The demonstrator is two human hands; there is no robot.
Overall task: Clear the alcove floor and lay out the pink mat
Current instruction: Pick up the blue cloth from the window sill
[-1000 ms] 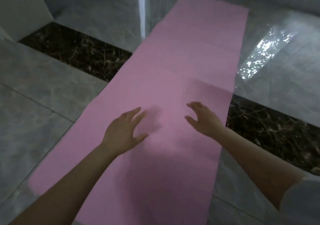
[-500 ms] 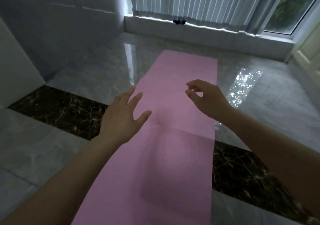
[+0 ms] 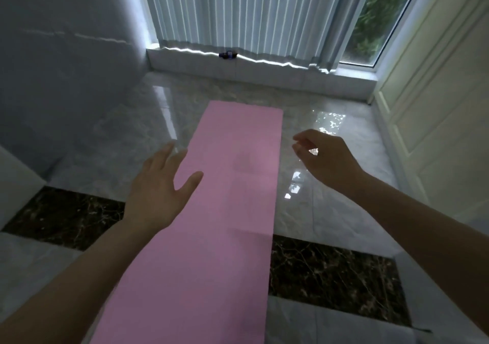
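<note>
The pink mat point(image 3: 225, 211) lies unrolled flat on the glossy grey marble floor point(image 3: 330, 211), running from the bottom edge of the view toward the window. Its far end stops short of the low sill. My left hand point(image 3: 158, 190) hovers over the mat's left edge, fingers spread, holding nothing. My right hand point(image 3: 328, 158) is raised to the right of the mat, above the bare floor, its fingers loosely curled and apart with nothing in them.
A dark veined marble strip point(image 3: 330, 277) crosses the floor under the mat. White vertical blinds point(image 3: 238, 13) hang over the window, with a small dark object point(image 3: 227, 54) on the sill. A grey wall point(image 3: 66, 79) bounds the left, a cream panelled door point(image 3: 436, 105) the right.
My view has tilted up from the mat to the window and alcove. Both hands lifted off the mat and spread apart, the right one moving out past the mat's right edge.
</note>
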